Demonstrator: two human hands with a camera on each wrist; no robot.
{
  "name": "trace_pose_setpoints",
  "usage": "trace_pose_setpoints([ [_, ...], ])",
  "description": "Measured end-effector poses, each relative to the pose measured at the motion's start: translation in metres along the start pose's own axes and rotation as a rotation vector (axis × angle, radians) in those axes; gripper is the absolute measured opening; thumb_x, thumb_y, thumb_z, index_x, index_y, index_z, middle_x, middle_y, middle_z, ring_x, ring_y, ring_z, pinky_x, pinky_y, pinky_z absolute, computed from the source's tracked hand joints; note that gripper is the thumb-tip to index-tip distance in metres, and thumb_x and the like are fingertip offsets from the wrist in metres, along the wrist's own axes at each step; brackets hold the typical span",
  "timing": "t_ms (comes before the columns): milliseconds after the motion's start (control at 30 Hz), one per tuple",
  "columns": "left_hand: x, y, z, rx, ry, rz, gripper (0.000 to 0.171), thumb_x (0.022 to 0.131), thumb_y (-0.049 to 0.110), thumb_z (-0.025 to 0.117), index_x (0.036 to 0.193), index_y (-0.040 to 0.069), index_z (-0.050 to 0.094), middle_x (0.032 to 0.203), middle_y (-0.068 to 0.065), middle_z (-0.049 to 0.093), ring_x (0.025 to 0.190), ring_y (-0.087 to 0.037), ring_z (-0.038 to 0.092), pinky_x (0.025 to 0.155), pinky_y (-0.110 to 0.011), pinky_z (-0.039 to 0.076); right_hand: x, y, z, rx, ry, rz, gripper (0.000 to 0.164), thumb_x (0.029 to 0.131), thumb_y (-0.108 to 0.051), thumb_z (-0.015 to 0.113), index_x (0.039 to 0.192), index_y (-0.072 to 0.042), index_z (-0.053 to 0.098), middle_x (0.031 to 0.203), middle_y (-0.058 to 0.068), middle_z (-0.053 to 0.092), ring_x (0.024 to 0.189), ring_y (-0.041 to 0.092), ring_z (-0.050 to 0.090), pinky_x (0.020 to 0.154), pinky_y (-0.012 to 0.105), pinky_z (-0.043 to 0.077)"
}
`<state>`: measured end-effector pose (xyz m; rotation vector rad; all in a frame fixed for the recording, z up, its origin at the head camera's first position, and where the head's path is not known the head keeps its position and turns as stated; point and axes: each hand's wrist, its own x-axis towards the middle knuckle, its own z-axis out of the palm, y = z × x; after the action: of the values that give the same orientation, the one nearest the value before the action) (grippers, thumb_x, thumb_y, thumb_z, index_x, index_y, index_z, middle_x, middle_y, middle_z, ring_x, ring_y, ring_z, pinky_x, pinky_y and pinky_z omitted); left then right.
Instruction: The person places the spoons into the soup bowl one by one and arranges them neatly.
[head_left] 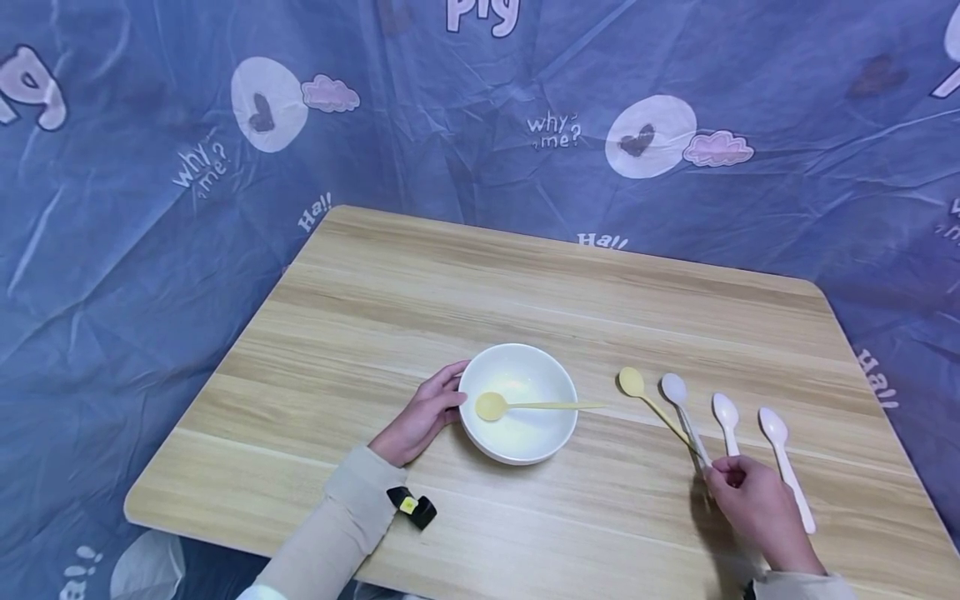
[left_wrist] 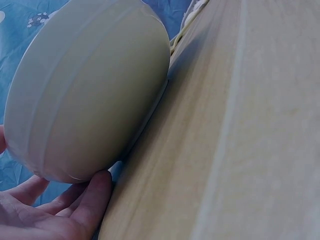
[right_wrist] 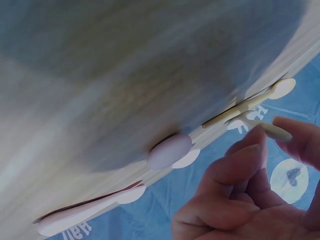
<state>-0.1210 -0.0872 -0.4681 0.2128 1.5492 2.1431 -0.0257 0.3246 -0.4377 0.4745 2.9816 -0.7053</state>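
A white bowl (head_left: 517,448) stands on the table with a pale yellow spoon (head_left: 491,406) lying in it, its handle across the right side of the rim. My left hand (head_left: 422,417) holds the bowl's left side, thumb by the rim and fingers low against the outer wall. At the right, my right hand (head_left: 761,500) pinches the handle end of a white spoon (head_left: 673,388) between thumb and fingertips. The held handle (right_wrist: 275,132) tilts up from the wood. Just left of it lies another pale yellow spoon (head_left: 632,382), whose handle the white spoon's handle crosses in the head view.
Two more white spoons, one (head_left: 725,410) beside the right hand and one (head_left: 774,427) farther right, lie in the same row. The wooden table (head_left: 450,275) has rounded corners, and a blue printed cloth (head_left: 465,133) hangs behind it.
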Motion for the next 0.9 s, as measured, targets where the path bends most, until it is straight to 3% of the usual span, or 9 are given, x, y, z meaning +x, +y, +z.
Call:
trace_pose_setpoints([
  [600, 0.0, 0.001, 0.0, 0.003, -0.005, -0.001, 0.063, 0.09, 0.01, 0.047, 0.148, 0.004, 0.023, 0.148, -0.022, 0.032, 0.125, -0.027, 0.043, 0.09, -0.029, 0.046, -0.001, -0.004, 0.002, 0.037, 0.102, -0.063, 0.02, 0.084, -0.02, 0.064, 0.088, -0.001, 0.067, 0.072, 0.003, 0.062, 0.059, 0.001, 0.044, 0.054, 0.021, 0.036],
  [900, -0.001, 0.0, -0.001, 0.003, -0.004, -0.003, 0.062, 0.09, 0.01, 0.046, 0.148, 0.004, 0.023, 0.147, -0.023, 0.033, 0.125, -0.027, 0.043, 0.091, -0.03, 0.046, -0.002, -0.011, 0.0, 0.071, 0.188, -0.034, 0.018, 0.082, -0.017, 0.062, 0.091, -0.003, 0.069, 0.075, 0.005, 0.064, 0.059, -0.004, 0.043, 0.054, 0.017, 0.035],
])
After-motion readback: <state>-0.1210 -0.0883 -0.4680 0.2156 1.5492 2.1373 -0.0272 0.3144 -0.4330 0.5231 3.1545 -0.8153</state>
